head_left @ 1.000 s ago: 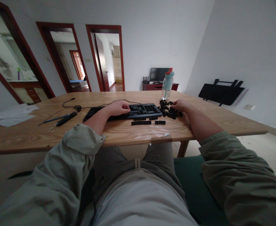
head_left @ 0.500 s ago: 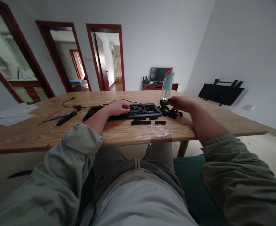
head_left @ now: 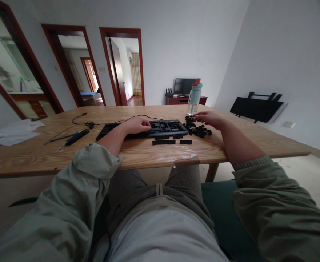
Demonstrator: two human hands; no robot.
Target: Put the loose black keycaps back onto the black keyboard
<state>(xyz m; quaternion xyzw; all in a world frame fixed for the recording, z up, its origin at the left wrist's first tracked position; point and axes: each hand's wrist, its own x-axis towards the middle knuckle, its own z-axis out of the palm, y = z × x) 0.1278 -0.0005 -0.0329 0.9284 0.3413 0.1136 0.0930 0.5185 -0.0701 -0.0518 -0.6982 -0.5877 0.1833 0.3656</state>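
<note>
A black keyboard (head_left: pixel 173 126) lies on the wooden table, with many of its keys off on the right part. My left hand (head_left: pixel 137 124) rests on the keyboard's middle, its fingers curled in; what they may hold is hidden. To the keyboard's right lies a loose heap of black keycaps (head_left: pixel 200 131). Over the back of this heap is my right hand (head_left: pixel 209 119), fingers stretched out and apart, the tips close to the keycaps. Nearer me, a row of keycaps (head_left: pixel 163 142) and a shorter row (head_left: pixel 186 142) lie in front of the keyboard.
Behind the heap stands a clear bottle with a red and teal lid (head_left: pixel 195 96). On the left lie a black tool (head_left: pixel 77 138), a blue pen-like stick (head_left: pixel 63 137), a coiled cable (head_left: pixel 89 124) and white papers (head_left: pixel 15 133). Clear tape (head_left: pixel 187 157) covers part of the table's front edge.
My right hand has let go of a black keycap it held above the heap; its fingers have straightened and reach slightly left. My left hand and the keyboard stay in place.
</note>
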